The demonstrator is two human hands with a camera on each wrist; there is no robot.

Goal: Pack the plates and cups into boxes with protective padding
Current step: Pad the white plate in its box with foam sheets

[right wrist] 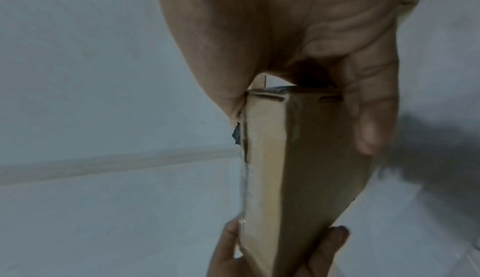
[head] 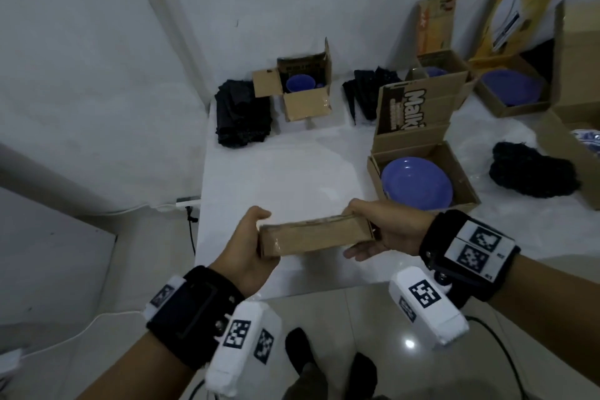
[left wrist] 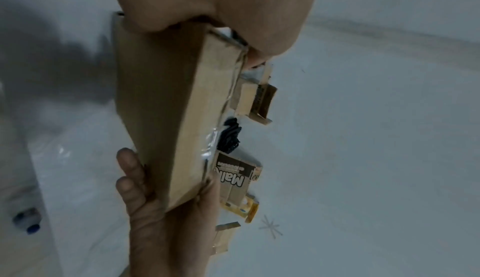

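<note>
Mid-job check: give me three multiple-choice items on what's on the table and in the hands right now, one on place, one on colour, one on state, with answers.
1. Where is the closed box?
A. On the table
B. Held between both hands above the table's near edge
C. On the floor

2. What colour is the plate in the nearest open box?
A. Blue
B. White
C. Red

3. What is the state of the nearest open box?
A. Taped shut
B. Lid up, plate uncovered
C. Lid up, plate buried under padding

Answers:
1 B: the left hand and right hand each grip one end of it.
2 A: the plate shows blue in the head view.
3 B: its flap stands upright and the plate lies bare, while the dark padding sits beside the box on the table.
</note>
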